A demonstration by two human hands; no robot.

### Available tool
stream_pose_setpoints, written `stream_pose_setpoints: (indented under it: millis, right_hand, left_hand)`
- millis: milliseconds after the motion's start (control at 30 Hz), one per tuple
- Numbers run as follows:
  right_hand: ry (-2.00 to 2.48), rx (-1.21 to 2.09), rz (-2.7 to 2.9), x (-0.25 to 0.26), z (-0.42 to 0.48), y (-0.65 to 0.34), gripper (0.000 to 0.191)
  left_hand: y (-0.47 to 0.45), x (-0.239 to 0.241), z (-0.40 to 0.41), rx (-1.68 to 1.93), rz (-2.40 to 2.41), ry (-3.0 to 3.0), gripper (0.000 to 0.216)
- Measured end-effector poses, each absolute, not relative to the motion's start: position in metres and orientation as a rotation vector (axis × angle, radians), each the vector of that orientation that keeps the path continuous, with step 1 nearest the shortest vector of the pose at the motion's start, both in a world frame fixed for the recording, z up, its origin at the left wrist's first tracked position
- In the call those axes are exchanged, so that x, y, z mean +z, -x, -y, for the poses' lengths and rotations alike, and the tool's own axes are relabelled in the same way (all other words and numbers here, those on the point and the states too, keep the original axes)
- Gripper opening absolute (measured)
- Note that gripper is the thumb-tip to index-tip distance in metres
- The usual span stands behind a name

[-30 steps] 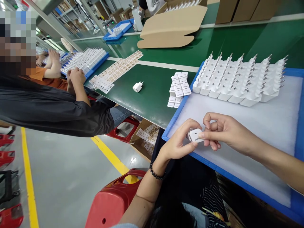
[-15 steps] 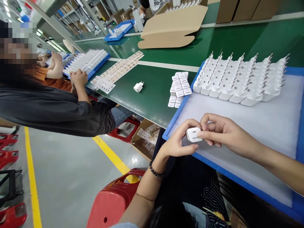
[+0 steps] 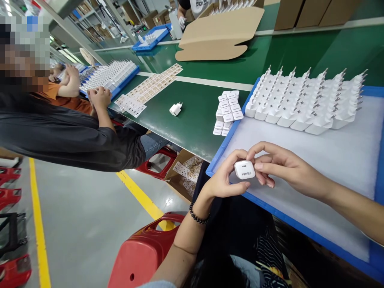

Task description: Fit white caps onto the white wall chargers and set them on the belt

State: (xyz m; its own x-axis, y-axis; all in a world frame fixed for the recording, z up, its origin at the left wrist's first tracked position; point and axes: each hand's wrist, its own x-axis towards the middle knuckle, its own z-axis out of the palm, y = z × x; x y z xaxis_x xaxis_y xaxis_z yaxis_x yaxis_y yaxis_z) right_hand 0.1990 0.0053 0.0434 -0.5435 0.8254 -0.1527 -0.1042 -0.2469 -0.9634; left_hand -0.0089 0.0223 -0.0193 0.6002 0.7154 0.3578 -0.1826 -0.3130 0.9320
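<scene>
Presently, 1 unplaced charger (image 3: 244, 170) is held by left fingers (image 3: 236, 154), right fingers (image 3: 264, 147) half-curled, grip unclear; charger rows (image 3: 303, 102) are set in tray (image 3: 345, 154).

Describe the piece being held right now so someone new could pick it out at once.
Find the large blue-rimmed tray at the right. Over its near left corner, between the left hand and right hand, is a rounded white block. Unlike the rows of white plugs with metal prongs showing, it presents a flat face with a dark-looking slot and printed lettering.
</scene>
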Motion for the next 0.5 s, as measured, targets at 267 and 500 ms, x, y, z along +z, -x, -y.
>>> stream_pose_setpoints:
  millis: [267,500]
  right_hand:
    - [0.864,1.839,1.414,0.0377,-0.0074,-0.1996,0.008]
    - [0.887,1.235,1.902,0.0372,-0.0017,-0.1954,0.032]
  left_hand:
    - [0.0067,-0.0168,-0.0212,0.993,-0.415,-1.629,0.047]
    - [0.0032,-0.0127,-0.0165,1.036,-0.512,-1.515,0.039]
